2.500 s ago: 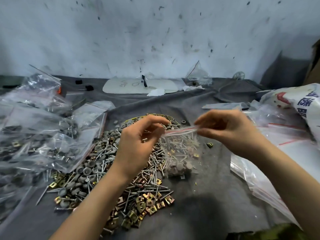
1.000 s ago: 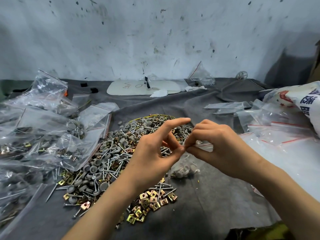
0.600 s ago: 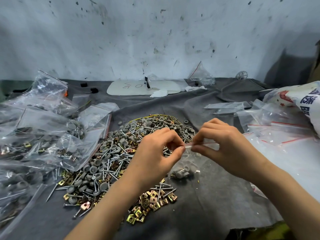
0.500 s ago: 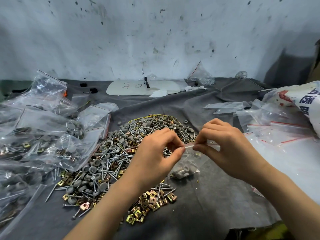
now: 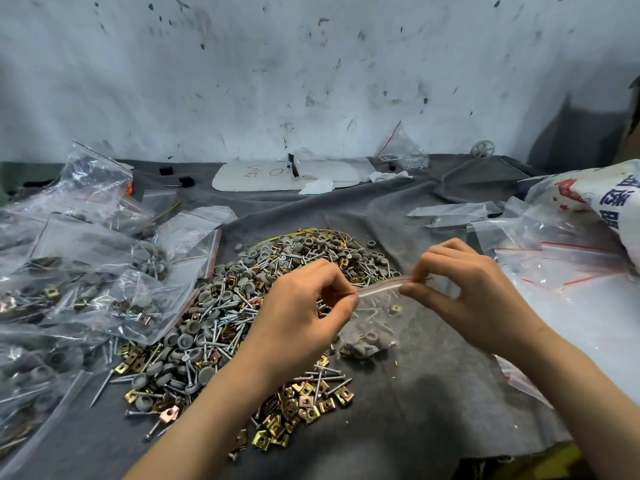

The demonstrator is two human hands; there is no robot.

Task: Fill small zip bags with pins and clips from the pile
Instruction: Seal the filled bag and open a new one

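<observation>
A small clear zip bag (image 5: pixel 372 322) with a red-lined zip strip hangs between my hands, holding screws, grey caps and a brass clip. My left hand (image 5: pixel 304 306) pinches the left end of the zip strip. My right hand (image 5: pixel 464 289) pinches the strip further right, thumb and forefinger pressed together on it. The bag's bottom rests on the grey cloth (image 5: pixel 415 410). Left of the bag and partly under my left hand lies the pile (image 5: pixel 221 306) of screws, grey caps and brass clips.
Several filled zip bags (image 5: pixel 79 285) are heaped at the left. Empty zip bags (image 5: pixel 568 271) lie at the right beside a printed white sack (image 5: pixel 606 199). A white board (image 5: pixel 287 174) lies by the back wall.
My hands have drawn apart along the zip strip, the right hand sliding to the right. More of the strip shows between them now.
</observation>
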